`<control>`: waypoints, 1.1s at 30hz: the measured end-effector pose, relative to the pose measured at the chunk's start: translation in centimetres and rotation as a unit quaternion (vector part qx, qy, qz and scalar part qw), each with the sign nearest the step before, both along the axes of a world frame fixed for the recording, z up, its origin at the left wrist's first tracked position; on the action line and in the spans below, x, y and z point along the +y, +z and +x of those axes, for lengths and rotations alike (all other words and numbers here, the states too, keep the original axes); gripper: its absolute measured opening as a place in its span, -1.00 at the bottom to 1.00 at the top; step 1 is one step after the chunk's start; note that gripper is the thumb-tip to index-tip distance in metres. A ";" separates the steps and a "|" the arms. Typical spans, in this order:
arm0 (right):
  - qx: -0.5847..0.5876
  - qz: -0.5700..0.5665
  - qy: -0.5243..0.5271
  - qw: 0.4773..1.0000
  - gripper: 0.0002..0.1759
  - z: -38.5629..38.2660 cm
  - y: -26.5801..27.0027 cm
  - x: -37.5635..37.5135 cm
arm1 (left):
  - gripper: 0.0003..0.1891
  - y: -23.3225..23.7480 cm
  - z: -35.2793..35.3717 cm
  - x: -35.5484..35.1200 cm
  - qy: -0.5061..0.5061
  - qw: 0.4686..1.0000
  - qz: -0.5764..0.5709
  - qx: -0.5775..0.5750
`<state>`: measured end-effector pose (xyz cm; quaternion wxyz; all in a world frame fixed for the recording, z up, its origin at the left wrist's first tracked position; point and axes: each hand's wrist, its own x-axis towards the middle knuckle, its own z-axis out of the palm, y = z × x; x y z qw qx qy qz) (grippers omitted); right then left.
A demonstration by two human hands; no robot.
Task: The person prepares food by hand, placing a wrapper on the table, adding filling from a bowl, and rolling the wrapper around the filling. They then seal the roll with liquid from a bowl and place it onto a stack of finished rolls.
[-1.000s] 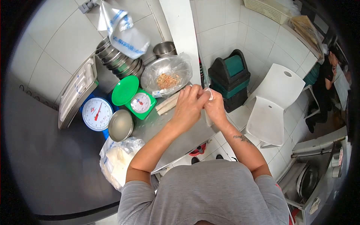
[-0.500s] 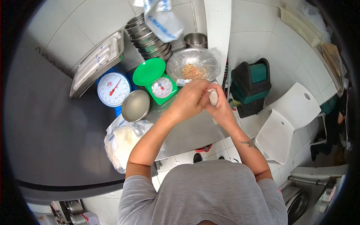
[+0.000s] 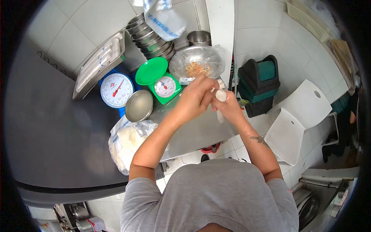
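Observation:
My right hand [image 3: 228, 107] is closed around a piece of white dough [image 3: 220, 95], whose rounded end shows above the fist. A pale strip hangs out below the fist, and a small white bit shows just above it. My left hand [image 3: 196, 94] meets it from the left with its fingers bent and pinched together; what lies between its fingertips is hidden. Just beyond the hands stands a metal bowl [image 3: 179, 62] lined with clear plastic, holding a chopped orange-pink filling [image 3: 198, 70]. Both hands are above the steel table [image 3: 189, 137].
Left of the hands are a green scale [image 3: 165, 87], a blue scale [image 3: 117, 90], a round metal pan [image 3: 139, 106] and a plastic bag of white dough [image 3: 129, 147]. Stacked metal pans [image 3: 148, 36] stand behind. To the right are a green-black bin [image 3: 259, 87] and a white chair [image 3: 295, 121].
My left hand has shifted slightly up and left, its fingers drawing a little away from the right fist. More of the white dough now shows above and below my right hand.

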<state>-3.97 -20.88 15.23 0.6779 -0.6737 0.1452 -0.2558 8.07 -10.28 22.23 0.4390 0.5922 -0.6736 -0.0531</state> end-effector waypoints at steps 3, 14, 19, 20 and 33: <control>-0.029 0.010 -0.019 0.999 -0.88 -0.1 -0.1 0.4 | -0.64 -1.4 -0.6 0.5 0.016 0.990 -0.044 -0.129; -0.031 -0.050 -0.041 0.997 -0.95 0.5 -0.4 1.1 | -0.59 -2.3 -0.6 0.2 0.006 0.994 -0.026 -0.110; -0.061 -0.057 -0.013 0.996 -0.63 1.5 -0.2 0.6 | -0.73 1.0 0.2 0.6 0.019 0.999 0.019 0.039; -0.096 -0.069 -0.015 0.993 -0.54 1.7 -0.5 0.7 | -0.74 1.2 0.5 0.4 0.005 0.999 0.030 -0.015; 0.019 -0.023 0.033 0.999 -0.79 1.1 1.5 0.4 | -0.87 1.6 2.5 -2.2 -0.077 0.989 0.087 -0.094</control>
